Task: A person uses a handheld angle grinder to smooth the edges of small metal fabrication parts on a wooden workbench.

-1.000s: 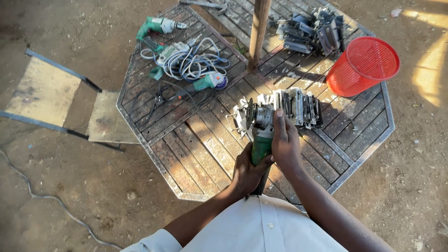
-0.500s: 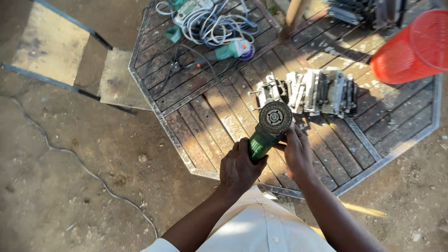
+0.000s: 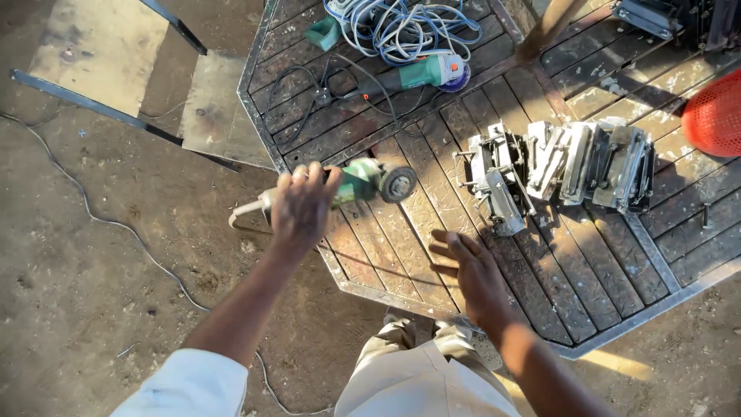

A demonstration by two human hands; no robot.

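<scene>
Swung leftward, left hand [image 3: 302,207] grips green angle grinder [image 3: 363,182]; right hand [image 3: 475,272] hovers spread above table [image 3: 432,224].

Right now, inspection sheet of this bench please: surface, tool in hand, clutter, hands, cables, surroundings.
Surface: slatted octagonal table, worn, paint-flecked.
Job's things: green angle grinder held over the table's left edge.
Clutter: row of metal parts, second grinder, red basket.
Hands: left hand grips the grinder body; right hand open, empty, above the slats.
Cables: coiled bundle on table; cord across the ground.
Surroundings: dirt ground, metal-framed bench at left.
</scene>
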